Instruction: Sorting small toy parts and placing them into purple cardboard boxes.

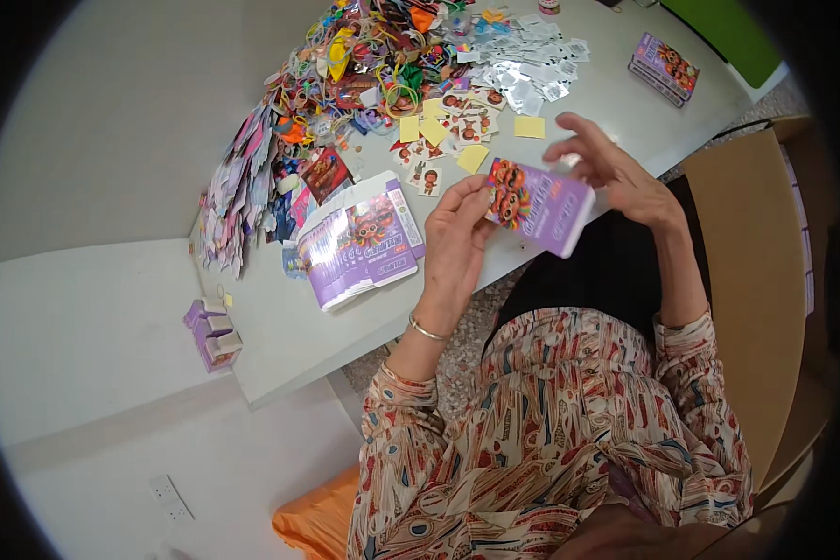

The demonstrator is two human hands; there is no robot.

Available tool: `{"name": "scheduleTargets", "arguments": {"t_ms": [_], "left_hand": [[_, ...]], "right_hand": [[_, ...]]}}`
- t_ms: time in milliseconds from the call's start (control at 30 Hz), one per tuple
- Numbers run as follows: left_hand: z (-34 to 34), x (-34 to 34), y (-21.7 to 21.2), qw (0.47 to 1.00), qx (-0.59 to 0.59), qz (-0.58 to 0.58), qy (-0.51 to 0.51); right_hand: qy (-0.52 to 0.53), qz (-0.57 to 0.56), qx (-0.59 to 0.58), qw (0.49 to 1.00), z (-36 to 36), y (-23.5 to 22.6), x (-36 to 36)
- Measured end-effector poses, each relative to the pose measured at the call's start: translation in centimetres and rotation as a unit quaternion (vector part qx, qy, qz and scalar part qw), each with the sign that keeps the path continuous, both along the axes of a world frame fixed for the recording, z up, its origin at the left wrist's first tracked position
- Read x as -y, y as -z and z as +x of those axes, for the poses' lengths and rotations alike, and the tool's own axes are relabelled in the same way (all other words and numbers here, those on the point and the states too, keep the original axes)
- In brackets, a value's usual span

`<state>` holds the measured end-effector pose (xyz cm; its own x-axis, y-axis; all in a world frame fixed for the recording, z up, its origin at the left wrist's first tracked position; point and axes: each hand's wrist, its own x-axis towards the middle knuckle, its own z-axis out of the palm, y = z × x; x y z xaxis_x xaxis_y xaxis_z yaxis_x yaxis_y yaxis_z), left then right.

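Note:
My left hand [459,224] grips a small purple cardboard box [543,207] by its left end, thumb on the printed face with colourful cartoon figures. Just past the box's right end hovers my right hand [621,175], its fingers apart and partly curled; whether a fingertip touches the box I cannot tell. To the left of my left hand, a fanned stack of flat purple cartons [359,245] with the same kind of print lies on the table [299,347]. Beyond the held box are small cartoon picture cards [467,121] and a few yellow paper squares [529,127].
A heap of colourful small trinkets and cords [373,65] covers the far table, beside silvery-white packets [532,65]. Folded printed sheets [243,187] line the left. Purple boxes [665,67] are stacked at far right. A large brown carton [747,280] stands at my right.

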<state>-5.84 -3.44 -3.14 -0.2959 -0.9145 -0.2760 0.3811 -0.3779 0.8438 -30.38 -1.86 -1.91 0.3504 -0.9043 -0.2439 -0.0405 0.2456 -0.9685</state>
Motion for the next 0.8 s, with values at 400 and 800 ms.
{"name": "scheduleTargets", "arguments": {"t_ms": [400,800], "left_hand": [[2.9,2.3,0.4,0.855,0.416,-0.309,0.012],[5.6,5.1,2.8,0.613,0.685,-0.388,-0.065]], "right_hand": [[0.189,-0.245,-0.228,0.923,3.1,2.1,-1.5],[0.141,-0.271,-0.444,0.842,3.2,-0.3,-0.9]]}}
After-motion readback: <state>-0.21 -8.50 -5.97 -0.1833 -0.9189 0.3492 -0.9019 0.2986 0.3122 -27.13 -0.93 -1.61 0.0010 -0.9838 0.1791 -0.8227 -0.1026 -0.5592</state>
